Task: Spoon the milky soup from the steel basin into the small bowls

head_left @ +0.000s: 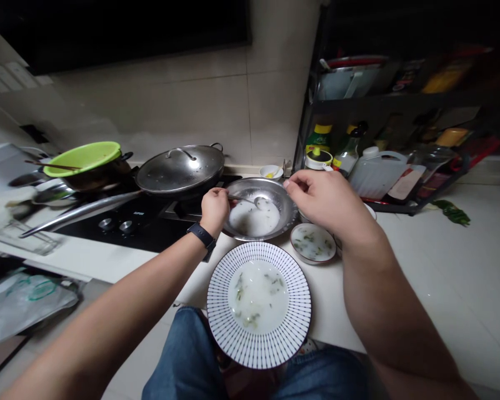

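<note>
jeans (183, 355) are filling the bottom of your view, and a striped plate (219, 311) is sitting at the counter's edge just above your lap, holding thin milky liquid with green flecks. your left hand (214, 210) is grasping a spoon (242, 198) by the handle, and the spoon's head is resting inside a steel bowl (289, 211) of the same white liquid. your right hand (323, 203) is hovering by that bowl's rim, thumb and finger pinching together, though it's impossible to tell whether they're gripping anything. you're running a few risks here: the bowl is sitting partly against the hob (125, 225), so a knock from either hand could be tipping it, and a careless lift of the spoon could be dripping onto the plate or your jeans. a small dish (295, 243) is sitting close under your right forearm, where an elbow shift could be catching it. the long wok handle (79, 208) is reaching out along the counter (420, 278), and a lidded wok (180, 169) is standing just behind your left hand, both crowding that side.
</note>
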A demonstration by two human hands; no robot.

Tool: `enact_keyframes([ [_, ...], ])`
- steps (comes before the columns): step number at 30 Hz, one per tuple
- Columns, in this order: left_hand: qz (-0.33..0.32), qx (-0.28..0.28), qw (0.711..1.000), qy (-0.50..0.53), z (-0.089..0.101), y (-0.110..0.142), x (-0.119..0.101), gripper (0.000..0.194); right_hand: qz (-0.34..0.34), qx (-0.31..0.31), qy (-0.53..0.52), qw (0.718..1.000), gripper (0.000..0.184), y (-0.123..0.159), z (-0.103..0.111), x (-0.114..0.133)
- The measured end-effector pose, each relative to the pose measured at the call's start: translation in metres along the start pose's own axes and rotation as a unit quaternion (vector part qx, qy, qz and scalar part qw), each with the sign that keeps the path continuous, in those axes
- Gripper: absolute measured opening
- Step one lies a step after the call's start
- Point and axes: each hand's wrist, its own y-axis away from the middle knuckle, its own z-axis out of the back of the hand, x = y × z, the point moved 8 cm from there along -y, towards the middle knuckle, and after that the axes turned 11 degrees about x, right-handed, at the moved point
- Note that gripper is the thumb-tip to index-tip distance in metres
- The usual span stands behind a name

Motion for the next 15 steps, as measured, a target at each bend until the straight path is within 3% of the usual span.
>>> enact_keyframes([
  [7,0.067,0.005,0.994,0.080,0.000,0.015,0.008,0.007,-0.006,0.006,-0.004,1.000,0.027,0.000,0.000,0.000],
  [15,0.067,0.048,0.992,0.097,0.011,0.044,-0.026,0.008,-0.001,0.000,0.003,1.000,0.029,0.000,0.001,0.000],
])
